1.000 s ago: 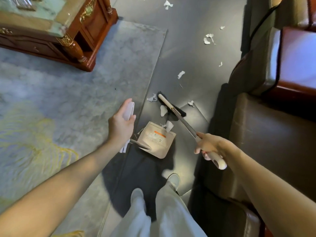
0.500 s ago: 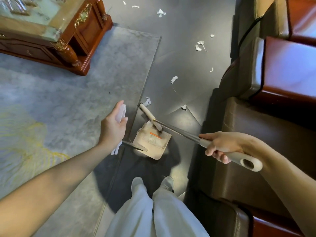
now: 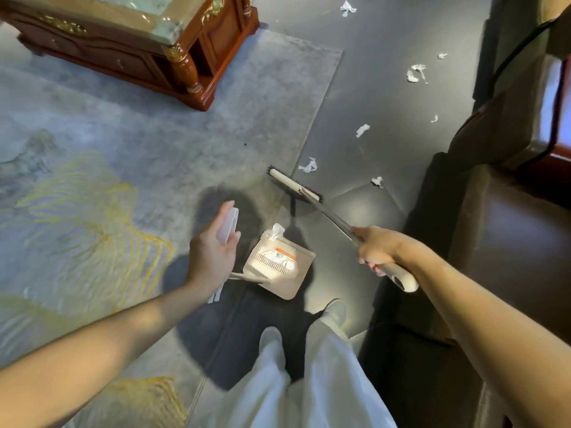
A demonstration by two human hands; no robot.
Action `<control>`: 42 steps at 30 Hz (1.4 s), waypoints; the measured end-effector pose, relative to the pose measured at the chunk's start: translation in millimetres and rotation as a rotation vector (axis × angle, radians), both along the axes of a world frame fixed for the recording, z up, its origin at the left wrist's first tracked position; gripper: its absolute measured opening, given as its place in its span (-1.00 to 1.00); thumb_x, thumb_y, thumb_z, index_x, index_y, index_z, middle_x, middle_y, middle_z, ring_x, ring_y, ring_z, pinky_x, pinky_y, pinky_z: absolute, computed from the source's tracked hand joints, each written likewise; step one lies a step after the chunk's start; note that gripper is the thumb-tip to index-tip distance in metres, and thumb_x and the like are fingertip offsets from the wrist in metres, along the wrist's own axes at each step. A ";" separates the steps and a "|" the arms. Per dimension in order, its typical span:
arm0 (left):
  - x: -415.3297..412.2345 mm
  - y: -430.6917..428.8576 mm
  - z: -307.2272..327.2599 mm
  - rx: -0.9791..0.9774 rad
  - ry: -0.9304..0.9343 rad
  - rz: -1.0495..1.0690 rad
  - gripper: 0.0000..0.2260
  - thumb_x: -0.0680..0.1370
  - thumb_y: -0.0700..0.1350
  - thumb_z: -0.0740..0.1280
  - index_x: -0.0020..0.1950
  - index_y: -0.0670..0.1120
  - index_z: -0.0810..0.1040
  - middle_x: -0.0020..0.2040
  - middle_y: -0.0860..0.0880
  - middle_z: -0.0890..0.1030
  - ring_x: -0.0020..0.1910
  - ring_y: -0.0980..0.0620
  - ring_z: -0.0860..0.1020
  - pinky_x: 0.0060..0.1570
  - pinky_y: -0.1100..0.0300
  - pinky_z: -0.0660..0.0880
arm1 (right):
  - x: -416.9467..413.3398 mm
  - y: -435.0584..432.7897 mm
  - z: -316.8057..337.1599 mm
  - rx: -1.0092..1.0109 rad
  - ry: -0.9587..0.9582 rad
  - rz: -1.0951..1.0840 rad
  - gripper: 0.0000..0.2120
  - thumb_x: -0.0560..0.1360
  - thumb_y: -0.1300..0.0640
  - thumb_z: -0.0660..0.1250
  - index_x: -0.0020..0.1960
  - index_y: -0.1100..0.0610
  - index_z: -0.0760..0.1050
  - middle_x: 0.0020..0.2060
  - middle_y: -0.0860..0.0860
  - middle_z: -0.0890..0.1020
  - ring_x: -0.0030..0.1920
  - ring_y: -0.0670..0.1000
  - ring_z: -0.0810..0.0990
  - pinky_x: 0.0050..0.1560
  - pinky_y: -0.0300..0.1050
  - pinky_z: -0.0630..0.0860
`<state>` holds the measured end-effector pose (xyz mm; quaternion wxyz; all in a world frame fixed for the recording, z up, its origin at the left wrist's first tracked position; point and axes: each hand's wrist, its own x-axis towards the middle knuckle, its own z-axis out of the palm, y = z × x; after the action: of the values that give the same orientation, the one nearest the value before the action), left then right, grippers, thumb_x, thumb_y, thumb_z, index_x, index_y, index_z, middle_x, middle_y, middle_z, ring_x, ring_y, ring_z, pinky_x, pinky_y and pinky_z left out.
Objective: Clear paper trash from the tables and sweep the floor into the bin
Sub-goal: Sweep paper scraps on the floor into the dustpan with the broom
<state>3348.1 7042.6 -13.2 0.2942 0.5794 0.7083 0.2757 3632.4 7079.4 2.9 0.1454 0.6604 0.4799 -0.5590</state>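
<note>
Moved: broom [image 3: 324,210] head off dustpan [image 3: 289,284] to rug [image 3: 148,156] edge; R hand [image 3: 375,250] grips broom, L hand [image 3: 213,254] holds dustpan handle.

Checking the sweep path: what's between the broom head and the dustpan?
Head view: one crumpled paper scrap sits at the dustpan mouth. The rest of the stretch up to the broom is bare dark floor.

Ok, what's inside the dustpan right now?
One crumpled paper scrap sits at the open mouth of the dustpan. Deeper in, the comb teeth and bright glare cover the back of the pan, so any scraps lying there cannot be seen.
</note>
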 end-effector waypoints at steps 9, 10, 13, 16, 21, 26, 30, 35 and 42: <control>-33.6 2.4 -5.8 0.019 -0.064 -0.066 -0.52 0.51 -0.32 0.33 0.42 -0.07 0.41 0.34 0.00 0.50 0.28 0.09 0.45 0.07 0.66 0.16 | -57.6 -62.6 -9.2 -0.286 0.159 -0.270 -0.42 0.51 0.42 0.21 0.45 0.02 0.25 -0.39 0.07 0.50 -0.57 -0.11 0.38 -0.56 -0.30 0.39; -35.9 3.7 -5.3 0.014 -0.081 -0.061 -0.52 0.51 -0.33 0.33 0.42 -0.07 0.41 0.35 0.01 0.49 0.30 0.09 0.44 0.09 0.64 0.16 | -52.8 -63.1 -3.7 -0.329 0.192 -0.361 -0.37 0.51 0.43 0.20 0.48 -0.01 0.22 -0.42 0.07 0.50 -0.57 -0.11 0.37 -0.59 -0.31 0.37; -41.2 6.9 -2.5 0.002 -0.091 -0.057 -0.52 0.51 -0.32 0.34 0.41 -0.06 0.42 0.35 0.00 0.49 0.31 0.09 0.44 0.08 0.65 0.17 | -36.3 -58.5 16.8 -0.396 0.204 -0.430 -0.41 0.52 0.43 0.21 0.44 -0.01 0.26 -0.46 0.07 0.45 -0.57 -0.10 0.36 -0.62 -0.32 0.36; -43.0 16.2 0.3 0.005 -0.120 -0.035 -0.52 0.51 -0.32 0.34 0.41 -0.06 0.43 0.34 0.00 0.51 0.30 0.11 0.45 0.15 0.56 0.26 | -20.5 -44.5 41.5 -0.446 0.225 -0.447 -0.64 0.53 0.42 0.19 0.24 0.11 0.39 -0.53 0.05 0.41 -0.63 -0.09 0.37 -0.66 -0.31 0.34; -28.5 45.1 7.3 -0.026 -0.138 0.011 -0.52 0.52 -0.30 0.33 0.41 -0.01 0.43 0.31 -0.01 0.53 0.24 -0.11 0.53 0.18 -0.09 0.48 | 5.3 -2.6 76.3 -0.426 0.289 -0.600 -0.83 0.58 0.35 0.14 0.04 0.20 0.49 -0.51 0.07 0.40 -0.65 -0.08 0.38 -0.68 -0.33 0.37; 2.2 68.8 12.9 -0.044 -0.131 -0.045 -0.51 0.52 -0.29 0.34 0.41 0.05 0.42 0.23 -0.08 0.59 0.13 -0.20 0.56 0.15 0.03 0.52 | 36.5 63.9 88.2 -0.286 0.298 -0.706 -0.56 0.64 0.21 0.09 0.51 0.05 0.21 -0.58 0.06 0.39 -0.70 -0.10 0.35 -0.72 -0.34 0.33; 26.1 76.2 22.9 0.026 -0.076 -0.117 -0.51 0.49 -0.31 0.39 0.37 0.04 0.46 0.17 0.09 0.56 0.09 0.23 0.52 0.00 0.63 0.27 | 75.6 136.9 83.7 -0.125 0.227 -0.566 -0.47 0.56 0.37 0.15 0.47 0.02 0.25 -0.58 0.07 0.44 -0.65 -0.10 0.34 -0.69 -0.28 0.33; 63.9 136.0 28.0 0.047 -0.063 -0.032 -0.52 0.50 -0.31 0.38 0.39 -0.01 0.45 0.19 0.13 0.50 0.12 0.24 0.46 -0.01 0.67 0.21 | 96.4 214.6 66.6 -0.035 0.141 -0.448 -0.53 0.56 0.37 0.15 0.44 0.13 0.27 -0.51 0.10 0.40 -0.61 -0.07 0.33 -0.64 -0.29 0.34; 97.0 224.4 15.7 0.076 0.033 0.044 -0.52 0.53 -0.30 0.34 0.42 -0.04 0.41 0.18 -0.13 0.59 0.04 -0.07 0.56 -0.05 0.40 0.32 | 103.9 283.1 29.2 0.000 0.083 -0.295 -0.63 0.54 0.40 0.12 0.33 0.27 0.35 -0.54 0.09 0.34 -0.61 -0.03 0.29 -0.57 -0.28 0.30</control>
<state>3445.1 7267.1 2.5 0.2545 0.5790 0.7145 0.2992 3736.4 7362.5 32.0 0.0415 0.6999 0.3834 -0.6012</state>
